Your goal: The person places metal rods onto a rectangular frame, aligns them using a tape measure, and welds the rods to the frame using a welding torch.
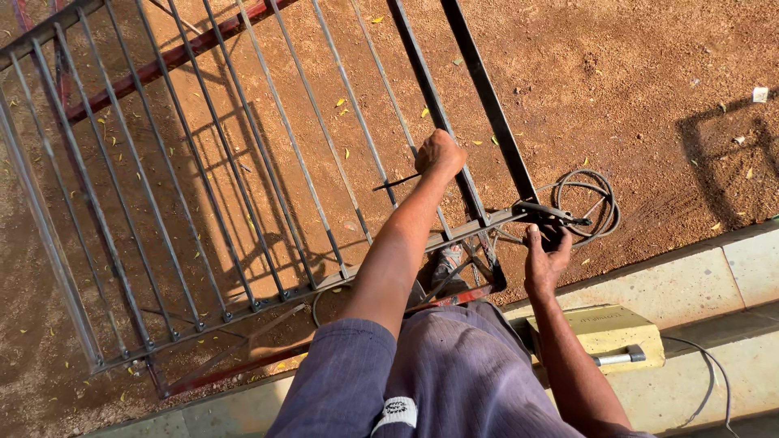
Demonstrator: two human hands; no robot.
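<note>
We see one barred metal gate frame (243, 203) lying flat above the red dirt ground (649, 81), with one yellow welding machine (604, 332) on the concrete ledge (714, 276) and one coiled cable (596, 207) beside the frame's corner. Our left hand (440, 154) is clenched on one thin welding rod (396, 183) laid across the bars; our right hand (545, 258), fingers spread, touches one clamp (552, 214) at the corner. We judge a steady rod and firm clamp contact essential.
</note>
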